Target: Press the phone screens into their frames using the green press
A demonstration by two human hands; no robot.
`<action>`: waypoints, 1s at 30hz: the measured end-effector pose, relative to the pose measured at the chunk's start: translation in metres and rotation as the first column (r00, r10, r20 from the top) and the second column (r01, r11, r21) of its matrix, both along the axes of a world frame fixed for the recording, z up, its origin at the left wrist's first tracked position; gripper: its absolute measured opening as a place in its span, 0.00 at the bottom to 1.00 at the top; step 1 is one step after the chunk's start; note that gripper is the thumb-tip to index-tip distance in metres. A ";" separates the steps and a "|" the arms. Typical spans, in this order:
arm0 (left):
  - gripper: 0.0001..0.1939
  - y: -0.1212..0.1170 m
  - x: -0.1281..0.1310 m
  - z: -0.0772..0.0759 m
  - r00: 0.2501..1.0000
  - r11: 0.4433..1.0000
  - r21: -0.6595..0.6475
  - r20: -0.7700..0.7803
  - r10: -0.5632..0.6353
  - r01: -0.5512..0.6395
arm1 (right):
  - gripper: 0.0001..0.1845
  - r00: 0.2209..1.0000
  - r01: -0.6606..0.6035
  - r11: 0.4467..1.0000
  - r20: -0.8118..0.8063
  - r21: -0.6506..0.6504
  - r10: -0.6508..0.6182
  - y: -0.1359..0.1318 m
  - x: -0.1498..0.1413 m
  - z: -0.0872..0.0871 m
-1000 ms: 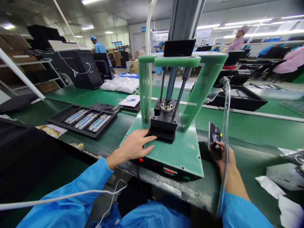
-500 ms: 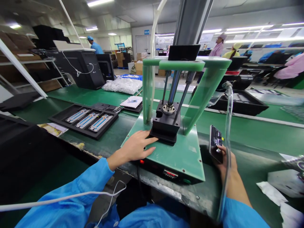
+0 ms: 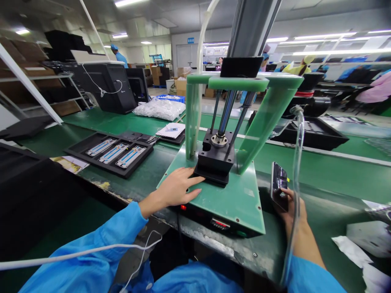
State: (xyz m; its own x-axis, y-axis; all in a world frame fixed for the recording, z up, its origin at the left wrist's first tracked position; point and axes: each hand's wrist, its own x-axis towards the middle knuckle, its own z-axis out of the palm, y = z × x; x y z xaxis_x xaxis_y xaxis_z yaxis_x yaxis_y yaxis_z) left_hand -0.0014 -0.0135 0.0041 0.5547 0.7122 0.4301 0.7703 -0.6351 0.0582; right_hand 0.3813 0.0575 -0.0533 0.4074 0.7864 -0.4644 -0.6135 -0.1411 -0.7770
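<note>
Dark device (image 3: 277, 183): it is held on the right side of the green press base (image 3: 238, 199), above or on the bench (image 3: 149, 179); I cannot tell if its lower edge touches.
Weight and body: it looks thin and flat, so I judge it rather light and quite stiff.
Surface: it is glossy and shows reflections, so it could be slippery for bare fingers, and the face may scratch or crack if it is knocked.
Place to hold: the long side edges, near the lower half, seem the safest; strong pressure on the middle of the face would be less good.
Right hand (image 3: 295, 209): closed on the lower part of the device, with a finger over the near edge; the device is tilted, its upper end pointing away from the person.
Right forearm: it reaches forward from the blue sleeve, and the clear tube (image 3: 297, 171) hangs in front of the wrist, so there is some risk of catching it.
Left hand (image 3: 174, 189): palm down on the press base, fingers spread and grasping nothing, with fingertips by the lower edge of the black block (image 3: 214, 165).
Left forearm: it comes in diagonally from the lower left, the wrist nearly straight.
Both hands: well apart, with the press base between them.
</note>
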 end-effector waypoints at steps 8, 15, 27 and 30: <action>0.19 0.000 0.000 0.001 1.000 0.999 0.030 0.004 -0.015 0.015 | 0.08 1.000 0.030 0.999 -0.005 0.015 -0.030 0.003 0.001 -0.004; 0.20 0.000 0.000 0.000 1.000 1.000 0.017 0.001 -0.014 0.014 | 0.07 1.000 0.016 0.997 -0.022 0.076 -0.014 0.006 0.007 -0.014; 0.20 0.001 0.000 0.000 1.000 1.000 0.005 0.006 -0.028 0.028 | 0.12 0.997 0.023 0.995 -0.081 0.102 -0.015 0.010 0.011 -0.028; 0.20 0.000 0.000 0.000 1.000 1.000 0.000 0.006 -0.013 0.013 | 0.11 0.996 0.043 0.997 -0.084 0.066 -0.038 0.009 0.013 -0.029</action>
State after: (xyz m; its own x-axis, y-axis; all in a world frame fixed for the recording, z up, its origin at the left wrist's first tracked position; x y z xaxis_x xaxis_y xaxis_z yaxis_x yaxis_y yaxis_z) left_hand -0.0012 -0.0133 0.0043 0.5616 0.7047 0.4336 0.7615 -0.6452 0.0623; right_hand 0.3940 0.0670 -0.0825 0.4018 0.8006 -0.4445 -0.6804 -0.0639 -0.7301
